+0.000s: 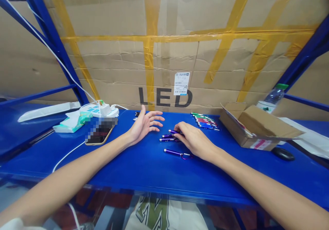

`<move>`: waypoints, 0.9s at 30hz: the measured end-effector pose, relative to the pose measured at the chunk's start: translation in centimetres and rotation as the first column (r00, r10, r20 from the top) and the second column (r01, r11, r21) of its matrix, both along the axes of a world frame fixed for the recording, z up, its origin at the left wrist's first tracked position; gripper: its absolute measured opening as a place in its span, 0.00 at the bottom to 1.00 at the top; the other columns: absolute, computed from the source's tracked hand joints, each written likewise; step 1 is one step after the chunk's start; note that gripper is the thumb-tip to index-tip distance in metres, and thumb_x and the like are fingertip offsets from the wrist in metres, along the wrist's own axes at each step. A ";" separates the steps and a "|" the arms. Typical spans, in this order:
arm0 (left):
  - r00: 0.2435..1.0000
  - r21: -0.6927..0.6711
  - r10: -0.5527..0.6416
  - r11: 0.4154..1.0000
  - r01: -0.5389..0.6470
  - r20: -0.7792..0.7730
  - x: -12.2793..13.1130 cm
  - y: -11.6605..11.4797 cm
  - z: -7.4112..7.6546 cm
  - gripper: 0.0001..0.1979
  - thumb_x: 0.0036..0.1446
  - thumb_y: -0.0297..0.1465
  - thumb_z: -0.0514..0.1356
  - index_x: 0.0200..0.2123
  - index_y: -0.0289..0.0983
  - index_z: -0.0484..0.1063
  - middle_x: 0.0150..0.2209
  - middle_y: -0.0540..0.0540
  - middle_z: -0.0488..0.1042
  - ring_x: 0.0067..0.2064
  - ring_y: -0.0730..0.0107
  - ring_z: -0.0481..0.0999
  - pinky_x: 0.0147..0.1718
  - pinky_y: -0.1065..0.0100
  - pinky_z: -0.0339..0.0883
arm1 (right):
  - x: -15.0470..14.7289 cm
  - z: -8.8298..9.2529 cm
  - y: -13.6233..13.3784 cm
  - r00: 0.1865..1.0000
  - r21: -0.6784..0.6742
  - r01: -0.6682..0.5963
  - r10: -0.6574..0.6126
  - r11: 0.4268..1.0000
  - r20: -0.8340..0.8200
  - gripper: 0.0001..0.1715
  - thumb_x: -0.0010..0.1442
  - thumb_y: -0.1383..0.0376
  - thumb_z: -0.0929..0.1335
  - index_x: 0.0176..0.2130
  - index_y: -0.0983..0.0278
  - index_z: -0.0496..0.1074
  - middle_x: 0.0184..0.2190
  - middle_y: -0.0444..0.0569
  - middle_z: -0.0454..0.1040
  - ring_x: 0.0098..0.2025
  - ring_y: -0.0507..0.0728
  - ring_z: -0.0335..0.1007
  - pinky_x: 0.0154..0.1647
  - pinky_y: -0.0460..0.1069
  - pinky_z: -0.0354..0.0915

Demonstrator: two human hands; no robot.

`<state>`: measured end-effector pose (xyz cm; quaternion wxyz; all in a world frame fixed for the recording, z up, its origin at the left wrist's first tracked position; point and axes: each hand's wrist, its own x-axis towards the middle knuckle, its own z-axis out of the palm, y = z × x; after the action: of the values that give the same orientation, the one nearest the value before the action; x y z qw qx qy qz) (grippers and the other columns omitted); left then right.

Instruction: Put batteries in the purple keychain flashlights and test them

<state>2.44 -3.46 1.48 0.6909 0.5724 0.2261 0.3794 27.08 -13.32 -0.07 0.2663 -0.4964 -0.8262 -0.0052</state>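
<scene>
My right hand (194, 139) is closed over the middle of the blue table (144, 168), pinching a slim purple pen-shaped tube (172, 131) with a silver tip. Two similar purple tubes (166, 140) lie just below its fingers, their right ends partly hidden by the hand. Nearer the front lies another purple tube (174, 152) with a clip or ring at its right end. My left hand (144, 124) is held open to the left of them, fingers spread and nothing in it. Beyond my right hand, several green, red and blue pen-shaped tubes (205, 121) lie in a row.
At right stand an open cardboard box (239, 134), a bottle (272, 98) and a black mouse (283, 154). At left lie a phone (101, 134), a tissue pack (72, 122) and a white power strip (102, 110) with cables. A large taped cardboard sheet (118, 69) closes off the back.
</scene>
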 end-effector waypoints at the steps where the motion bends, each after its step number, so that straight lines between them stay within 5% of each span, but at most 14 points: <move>1: 1.000 0.000 0.001 1.000 -0.001 -0.002 0.0 0.0 0.0 0.43 0.70 0.66 0.46 0.56 0.34 0.77 0.52 0.34 0.80 0.46 0.57 0.79 0.41 0.63 0.74 | 0.0 0.0 0.0 1.000 0.000 0.006 -0.006 1.000 0.006 0.02 0.77 0.65 0.66 0.47 0.59 0.65 0.45 0.52 0.79 0.45 0.62 0.77 0.44 0.56 0.72; 9: 1.000 0.002 0.004 1.000 -0.004 -0.008 0.0 0.0 0.1 0.43 0.69 0.66 0.46 0.56 0.34 0.77 0.51 0.34 0.80 0.46 0.57 0.79 0.41 0.63 0.73 | -0.1 0.4 -0.2 1.000 0.002 -0.004 0.004 1.000 0.030 0.02 0.77 0.66 0.66 0.49 0.59 0.67 0.47 0.52 0.78 0.47 0.62 0.78 0.47 0.56 0.73; 16: 1.000 0.003 -0.004 1.000 0.004 -0.011 0.1 -0.1 0.1 0.43 0.69 0.67 0.46 0.56 0.34 0.77 0.52 0.35 0.80 0.46 0.56 0.79 0.42 0.63 0.73 | -0.3 0.7 -0.7 0.994 -0.006 -0.026 0.026 1.000 0.110 0.16 0.78 0.68 0.62 0.62 0.60 0.67 0.49 0.54 0.77 0.48 0.63 0.79 0.47 0.57 0.75; 27: 1.000 0.024 -0.006 1.000 0.006 -0.012 -0.1 0.0 0.0 0.43 0.70 0.66 0.46 0.57 0.35 0.77 0.53 0.34 0.80 0.47 0.56 0.80 0.42 0.62 0.74 | -0.2 0.8 -0.5 0.993 0.018 -0.001 -0.001 1.000 0.119 0.15 0.80 0.65 0.61 0.62 0.61 0.68 0.51 0.57 0.77 0.48 0.64 0.79 0.47 0.59 0.76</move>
<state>2.38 -3.42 1.47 0.6837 0.5837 0.2236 0.3767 26.87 -13.84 0.75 0.2212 -0.4928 -0.8405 -0.0425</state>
